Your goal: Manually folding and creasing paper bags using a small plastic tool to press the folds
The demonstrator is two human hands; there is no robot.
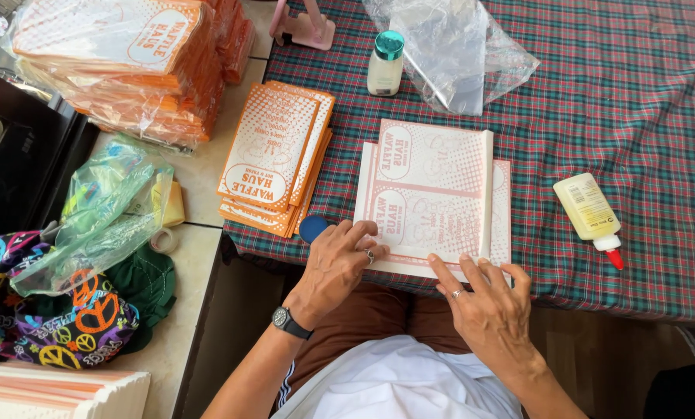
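Head view: both hands rest on the near edge of a stack of flat white paper bags (433, 194) printed in pale red, lying on the plaid tablecloth (619, 101). The left hand (338, 262), a watch on its wrist, lies palm down with fingers loosely spread on the stack's near left corner, gripping nothing. The right hand (487, 299) presses its extended fingertips flat on the near right edge, also closed on nothing. To handle this well, I judge the fingers should hold the edges square and press evenly so the sheets do not slide apart.

Just left of the stack sits a fanned pile of orange printed bags (274, 159); a glue bottle (588, 213) with a red tip lies on its side well to the right. A small teal-capped bottle (385, 64) and a crumpled clear plastic bag (456, 46) stand beyond.

A blue round object (312, 227) peeks from under the left hand; what it is I cannot tell. The wrapped bundle of orange bags (122, 66) at top left is cut off by the frame, and how many sheets the white stack holds is unclear
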